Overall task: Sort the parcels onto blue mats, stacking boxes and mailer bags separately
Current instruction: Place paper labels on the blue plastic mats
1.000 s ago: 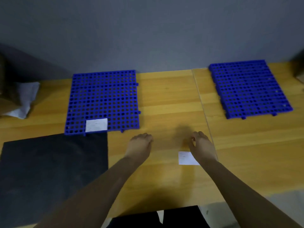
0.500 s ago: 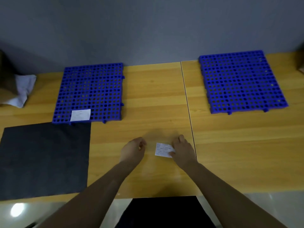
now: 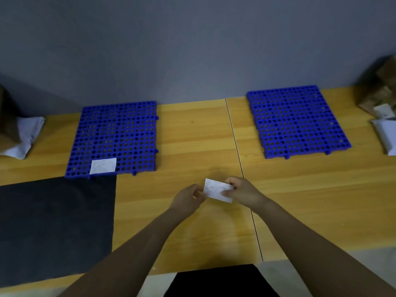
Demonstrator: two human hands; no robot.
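Head view: both hands meet over the bench [image 3: 192, 133], just left of its seam. The left hand [image 3: 188, 197] pinches the left edge of a white paper slip [image 3: 217, 190] and the right hand [image 3: 244, 192] pinches its right end, thumb on top. The slip's long axis runs left to right, its right end tilted nearer the person.

The left blue mat [image 3: 115, 133] lies flat and carries one white label [image 3: 103, 165] at its near edge. The right blue mat [image 3: 295, 121] lies flat beyond the seam.

The parcels sit on the bench, off the mats: a white mailer bag [image 3: 25, 133] against a brown box [image 3: 6, 123] at far left, blurred brown boxes [image 3: 383, 88] and another mailer bag [image 3: 385, 136] at far right. A black sheet [image 3: 55, 228] touches the left mat's near edge.
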